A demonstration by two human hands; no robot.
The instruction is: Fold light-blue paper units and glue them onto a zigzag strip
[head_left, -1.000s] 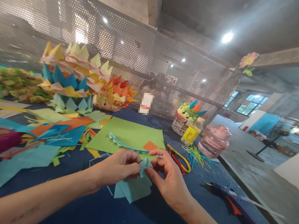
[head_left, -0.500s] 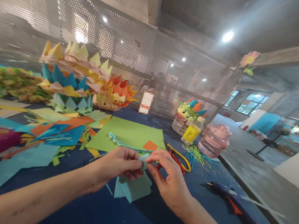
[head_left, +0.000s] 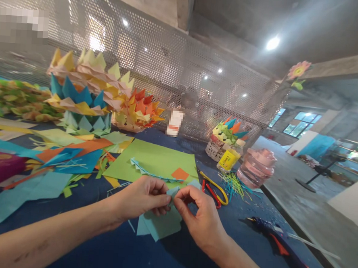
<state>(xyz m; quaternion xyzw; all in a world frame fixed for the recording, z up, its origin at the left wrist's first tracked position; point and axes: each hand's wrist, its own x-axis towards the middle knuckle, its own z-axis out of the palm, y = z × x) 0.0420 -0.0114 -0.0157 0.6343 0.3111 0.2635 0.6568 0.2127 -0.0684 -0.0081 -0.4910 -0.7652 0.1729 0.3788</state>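
Observation:
Low over the dark blue table, my left hand (head_left: pixel 147 196) pinches a small light blue piece of paper (head_left: pixel 172 191) between thumb and fingers. Facing it, my right hand (head_left: pixel 201 212) is closed, thumb against forefinger, at the same paper's right edge. Another light blue bit (head_left: pixel 195 184) shows behind the right knuckles; what it belongs to is hidden. Beneath both hands lie light blue paper pieces (head_left: pixel 161 228). Just beyond, a curved light blue folded-paper strip (head_left: pixel 155 176) and an orange paper square (head_left: pixel 180 174) rest on a green sheet (head_left: pixel 162 155).
Yellow-and-red-handled scissors (head_left: pixel 223 197) and a dark glue gun (head_left: pixel 270 230) lie on the right. Behind stand a yellow-labelled bottle (head_left: pixel 228 159) and a pink container (head_left: pixel 255 169). Paper scraps (head_left: pixel 33 189), a magenta tool (head_left: pixel 0 171) and folded-paper crowns (head_left: pixel 84 100) occupy the left.
My right hand has turned slightly and its fingers have curled into a tighter pinch. The small paper between the hands has shifted a little; a light blue bit now shows behind the right hand.

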